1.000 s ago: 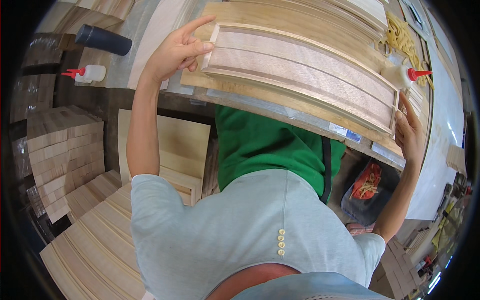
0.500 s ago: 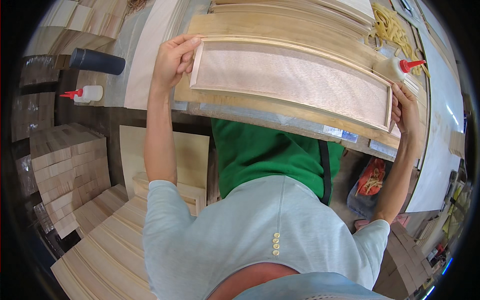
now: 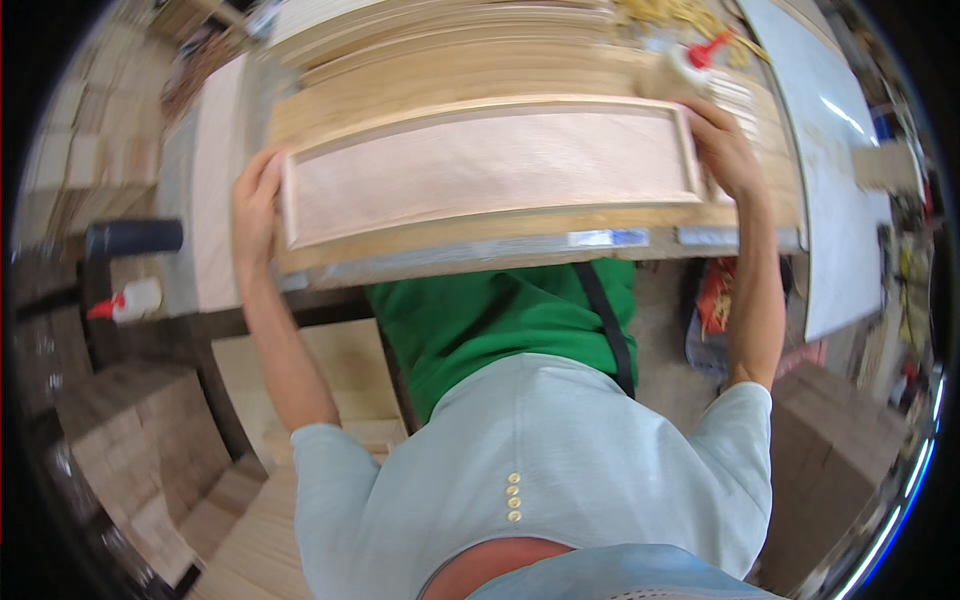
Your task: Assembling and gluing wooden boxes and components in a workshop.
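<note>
A long, shallow wooden tray (image 3: 490,165) with a raised frame and a pale pinkish panel lies over a wooden board (image 3: 420,78) on the bench. My left hand (image 3: 257,205) grips the tray's left end, fingers bent round the frame at its upper corner. At the other end my right hand (image 3: 722,150) is closed on the right rim, its fingertips partly hidden behind the frame. Just beyond the right hand stands a white glue bottle (image 3: 683,72) with a red nozzle. The picture is slightly smeared by motion.
Thin wooden strips (image 3: 450,30) are stacked at the bench's back. A dark cylinder (image 3: 135,237) and another red-tipped glue bottle (image 3: 138,300) lie at left. Yellowish bands (image 3: 668,14) sit at the far right. Wood block stacks (image 3: 150,450) stand below on the left.
The view has turned, so the tray's right end now sits higher in the picture and its left end lower. Both hands still hold its ends; the right hand's grip has moved up the rim.
</note>
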`<state>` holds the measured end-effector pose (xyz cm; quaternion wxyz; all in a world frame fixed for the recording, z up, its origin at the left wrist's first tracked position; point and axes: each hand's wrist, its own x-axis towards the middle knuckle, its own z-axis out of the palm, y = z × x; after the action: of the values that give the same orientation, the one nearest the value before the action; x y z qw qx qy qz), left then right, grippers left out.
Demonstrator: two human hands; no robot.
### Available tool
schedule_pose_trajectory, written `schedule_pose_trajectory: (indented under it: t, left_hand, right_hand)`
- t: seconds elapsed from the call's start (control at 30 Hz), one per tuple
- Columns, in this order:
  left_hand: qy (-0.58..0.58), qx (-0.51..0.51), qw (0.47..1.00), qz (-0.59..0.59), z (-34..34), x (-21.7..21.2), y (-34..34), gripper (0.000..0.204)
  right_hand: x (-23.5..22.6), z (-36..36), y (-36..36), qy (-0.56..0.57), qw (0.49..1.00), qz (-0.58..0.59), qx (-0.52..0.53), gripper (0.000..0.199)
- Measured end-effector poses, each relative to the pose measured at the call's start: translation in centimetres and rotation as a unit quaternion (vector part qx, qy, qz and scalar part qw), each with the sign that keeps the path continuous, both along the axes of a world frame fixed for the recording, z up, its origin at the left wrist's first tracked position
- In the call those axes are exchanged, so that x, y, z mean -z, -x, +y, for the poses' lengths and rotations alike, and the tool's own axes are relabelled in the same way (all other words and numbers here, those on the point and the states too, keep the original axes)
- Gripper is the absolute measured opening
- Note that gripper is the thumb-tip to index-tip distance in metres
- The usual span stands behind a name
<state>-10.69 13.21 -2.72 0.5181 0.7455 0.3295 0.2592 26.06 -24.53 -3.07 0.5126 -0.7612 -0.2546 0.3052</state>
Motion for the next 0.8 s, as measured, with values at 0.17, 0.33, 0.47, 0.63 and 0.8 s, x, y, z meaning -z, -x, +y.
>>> schedule_pose_trajectory:
  t: [0.17,0.33,0.47,0.63,0.8]
  left_hand:
    - [0.014,0.008,0.999,0.037,0.2,0.8,1.4,0.038]
    - [0.165,-0.030,0.986,-0.004,-2.8,0.7,2.6,0.052]
    - [0.227,-0.008,0.972,0.068,-2.5,0.3,4.0,0.062]
    - [0.172,0.016,0.984,-0.036,-2.4,-0.8,5.2,0.068]
    - [0.140,0.116,0.931,-0.316,-1.3,0.2,7.3,0.061]
  right_hand:
    - [-1.2,0.4,1.9,0.063,0.993,-0.103,0.000,0.031]
    - [-2.6,-1.2,4.8,0.072,0.995,-0.065,0.035,0.042]
    - [-2.4,-1.9,4.8,0.095,0.995,0.009,0.011,0.050]
    - [-3.4,-2.2,6.2,0.030,0.999,0.001,0.016,0.057]
    - [-1.9,-2.9,6.1,-0.278,0.960,0.025,0.001,0.051]
